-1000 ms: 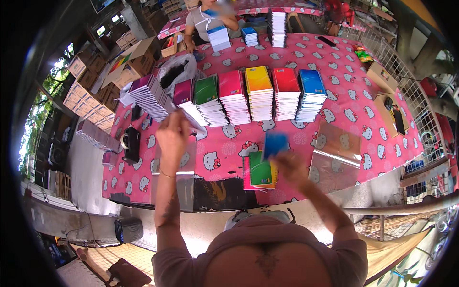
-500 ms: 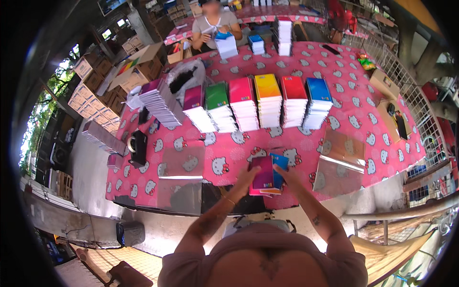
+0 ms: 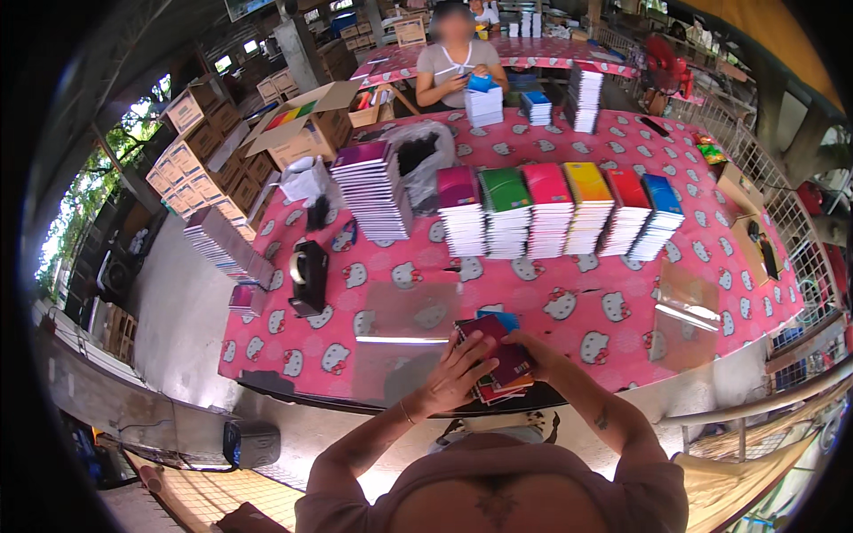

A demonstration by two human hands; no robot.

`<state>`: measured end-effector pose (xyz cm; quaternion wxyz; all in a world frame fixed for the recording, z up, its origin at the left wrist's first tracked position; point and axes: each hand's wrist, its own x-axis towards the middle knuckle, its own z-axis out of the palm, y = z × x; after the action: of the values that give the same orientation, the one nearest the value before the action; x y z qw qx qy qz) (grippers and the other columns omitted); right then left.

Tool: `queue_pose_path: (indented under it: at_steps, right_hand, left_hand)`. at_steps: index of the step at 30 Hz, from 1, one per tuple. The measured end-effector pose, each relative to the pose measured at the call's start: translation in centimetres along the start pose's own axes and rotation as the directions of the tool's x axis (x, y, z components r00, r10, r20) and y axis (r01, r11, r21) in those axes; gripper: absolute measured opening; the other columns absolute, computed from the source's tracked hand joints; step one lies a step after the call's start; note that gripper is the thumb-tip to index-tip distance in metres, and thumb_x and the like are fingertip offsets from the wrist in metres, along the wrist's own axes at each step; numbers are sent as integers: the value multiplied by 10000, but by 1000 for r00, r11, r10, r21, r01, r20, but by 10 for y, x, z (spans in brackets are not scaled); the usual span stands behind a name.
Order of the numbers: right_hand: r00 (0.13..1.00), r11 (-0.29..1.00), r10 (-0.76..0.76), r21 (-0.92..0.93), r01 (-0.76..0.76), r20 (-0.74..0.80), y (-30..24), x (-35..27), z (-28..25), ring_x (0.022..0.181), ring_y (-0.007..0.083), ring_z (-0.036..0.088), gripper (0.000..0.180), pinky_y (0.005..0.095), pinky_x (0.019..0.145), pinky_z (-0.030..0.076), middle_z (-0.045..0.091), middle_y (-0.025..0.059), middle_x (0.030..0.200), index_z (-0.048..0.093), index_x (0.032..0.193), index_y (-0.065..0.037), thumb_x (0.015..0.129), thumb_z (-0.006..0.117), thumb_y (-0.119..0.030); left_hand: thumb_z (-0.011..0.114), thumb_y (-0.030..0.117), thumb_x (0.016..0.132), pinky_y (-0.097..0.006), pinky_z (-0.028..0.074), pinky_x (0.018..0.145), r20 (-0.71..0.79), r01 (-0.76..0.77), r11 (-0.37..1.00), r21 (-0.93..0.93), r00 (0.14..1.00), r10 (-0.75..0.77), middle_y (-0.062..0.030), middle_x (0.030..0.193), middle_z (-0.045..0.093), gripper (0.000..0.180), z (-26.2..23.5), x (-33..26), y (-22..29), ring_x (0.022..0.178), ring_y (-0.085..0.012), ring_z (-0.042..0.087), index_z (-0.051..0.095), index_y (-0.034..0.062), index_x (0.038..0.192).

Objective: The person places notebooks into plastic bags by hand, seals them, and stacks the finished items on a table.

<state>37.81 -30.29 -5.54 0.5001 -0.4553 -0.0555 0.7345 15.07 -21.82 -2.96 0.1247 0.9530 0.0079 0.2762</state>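
Near the table's front edge is a small bundle of notebooks with a purple notebook (image 3: 505, 348) on top. A blue notebook (image 3: 499, 320) sticks out behind it, and red and orange covers show fanned out beneath. My left hand (image 3: 455, 371) lies against the left part of the purple cover, fingers stretched and spread. My right hand (image 3: 537, 357) grips the bundle's right side, thumb toward the top; its other fingers are mostly hidden. Beyond my hands stands a row of notebook stacks: purple (image 3: 460, 213), green (image 3: 506, 213), pink (image 3: 548, 211), yellow (image 3: 588, 210), red (image 3: 626, 213) and blue (image 3: 656, 218).
Clear plastic sheets lie left (image 3: 404, 342) and right (image 3: 686, 315) on the pink patterned table (image 3: 560, 333). A black tape dispenser (image 3: 308, 280) and a tall purple notebook stack (image 3: 371, 191) stand left. Across the table, another person (image 3: 458, 62) handles a blue notebook. Cartons (image 3: 302, 133) stand behind left.
The bundle has tilted and come closer to the table's front edge. My left hand has shifted from its side onto the purple cover, fingers spread. The view has swung left and up.
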Motion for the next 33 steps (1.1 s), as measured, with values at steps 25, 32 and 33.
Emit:
queue_pose_path:
  at_steps: [25, 32, 33]
  right_hand:
    - [578, 322, -734, -565, 759, 357, 119, 139, 121, 1212, 234, 521, 965, 388, 1044, 423, 529, 128, 1260, 365, 1397, -55, 636, 934, -224]
    - [703, 421, -623, -610, 671, 343, 109, 135, 108, 1125, 259, 601, 947, 413, 961, 477, 606, 161, 1190, 369, 1390, -65, 640, 921, -233]
    - [727, 479, -597, -576, 662, 338, 109, 135, 111, 1127, 269, 606, 945, 418, 956, 478, 613, 168, 1192, 370, 1394, -72, 642, 918, -240]
  left_hand:
    - [849, 104, 726, -355, 484, 1000, 248, 624, 301, -721, 639, -728, -120, 1313, 556, 1031, -4, -158, -107, 1211, -213, 544, 185, 107, 1515]
    - [798, 398, 763, -529, 274, 1158, 3, 495, 853, 166, 865, -503, -263, 1529, 329, 1048, -93, -94, -63, 1457, -377, 283, 209, -18, 1523]
    - [772, 449, 772, -546, 242, 1168, -8, 459, 851, 256, 881, -473, -274, 1550, 285, 1054, -86, -82, -47, 1477, -386, 235, 214, -42, 1519]
